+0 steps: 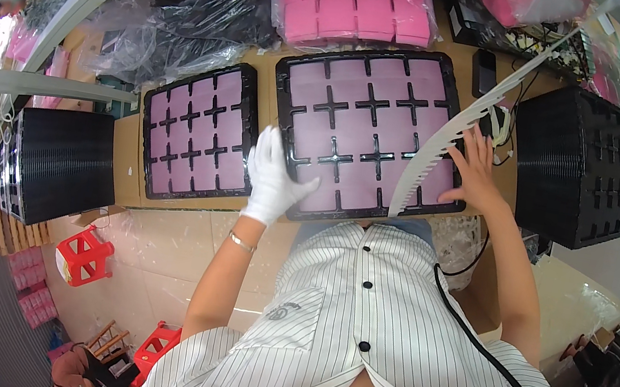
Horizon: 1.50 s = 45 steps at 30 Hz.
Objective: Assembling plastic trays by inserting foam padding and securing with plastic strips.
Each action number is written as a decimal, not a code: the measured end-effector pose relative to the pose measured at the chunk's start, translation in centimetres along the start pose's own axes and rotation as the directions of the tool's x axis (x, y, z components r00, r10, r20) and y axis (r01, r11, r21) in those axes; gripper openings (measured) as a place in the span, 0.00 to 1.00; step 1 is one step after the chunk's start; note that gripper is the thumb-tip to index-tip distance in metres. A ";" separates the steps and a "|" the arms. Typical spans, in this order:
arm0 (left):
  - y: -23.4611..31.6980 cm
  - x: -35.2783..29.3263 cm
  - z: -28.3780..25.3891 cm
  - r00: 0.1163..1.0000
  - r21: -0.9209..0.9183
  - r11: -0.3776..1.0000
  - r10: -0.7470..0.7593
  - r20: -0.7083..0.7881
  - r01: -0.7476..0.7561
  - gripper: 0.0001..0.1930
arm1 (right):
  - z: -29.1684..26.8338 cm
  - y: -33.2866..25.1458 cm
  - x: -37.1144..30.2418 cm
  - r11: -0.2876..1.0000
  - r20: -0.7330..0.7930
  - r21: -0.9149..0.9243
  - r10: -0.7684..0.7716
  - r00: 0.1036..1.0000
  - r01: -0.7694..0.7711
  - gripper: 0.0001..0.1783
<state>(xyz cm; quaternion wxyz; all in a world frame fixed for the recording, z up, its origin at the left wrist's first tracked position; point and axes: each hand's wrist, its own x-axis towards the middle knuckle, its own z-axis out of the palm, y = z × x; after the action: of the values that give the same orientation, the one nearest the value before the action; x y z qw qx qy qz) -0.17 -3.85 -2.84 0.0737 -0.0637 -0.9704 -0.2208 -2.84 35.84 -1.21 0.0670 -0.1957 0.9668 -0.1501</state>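
Lilac squares [354, 130] fill the black tray [285, 91] that lies between our hands on the table [126, 161], its near rim close to our body. Black crosses [331, 106] mark the corners between the squares.

Our gloved left hand [271, 176] is at the tray's left rim, fingers upright and thumb spread wide over the tray. Our bare right hand [479, 176] spreads its fingers at the right rim — neither seems to grip anything, and we cannot tell how firmly either touches.

A pale toothed strip [437, 139] crosses in front of the tray beside the right hand; we cannot tell whether it touches. If it does, its teeth could snag a square or our fingers. With the small tray [149, 134] just beside our left hand, a sideways push could knock the rims together.

Beyond lie bagged pink foam [352, 2] and crumpled plastic [207, 26]; tall black stacks stand left [62, 165] and right [561, 159] — a careless elbow might topple one.
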 end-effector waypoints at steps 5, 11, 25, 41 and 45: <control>0.4 -4.7 1.7 0.912 -0.446 0.796 -0.377 0.162 0.409 0.41 | 7.6 4.0 -3.6 0.866 -0.119 0.415 0.356 0.927 -0.279 0.43; 2.1 -4.6 0.0 0.745 -0.570 0.525 -0.613 0.263 0.632 0.33 | 11.0 4.1 -4.1 0.783 -0.176 0.479 0.529 0.830 -0.397 0.39; -20.5 -5.8 -14.2 0.731 -0.566 0.664 -0.666 -0.148 0.490 0.23 | 7.7 4.6 -4.6 0.576 -0.355 0.775 0.736 0.577 -0.258 0.38; -9.5 1.3 0.7 0.932 0.381 0.865 -0.362 0.025 0.326 0.39 | 7.4 -0.6 -3.0 0.746 -0.388 0.562 0.619 0.683 -0.357 0.27; -11.0 0.8 1.6 0.845 0.453 0.774 -0.528 0.078 0.442 0.39 | 6.6 -2.0 -3.6 0.781 -0.372 0.520 0.571 0.732 -0.345 0.25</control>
<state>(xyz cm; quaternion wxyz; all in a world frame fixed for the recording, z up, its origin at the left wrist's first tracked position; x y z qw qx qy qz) -2.89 -12.89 -8.73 -0.0725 0.1852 -0.9800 -0.0118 2.44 33.75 -6.57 -0.1157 0.1214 0.9109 -0.3769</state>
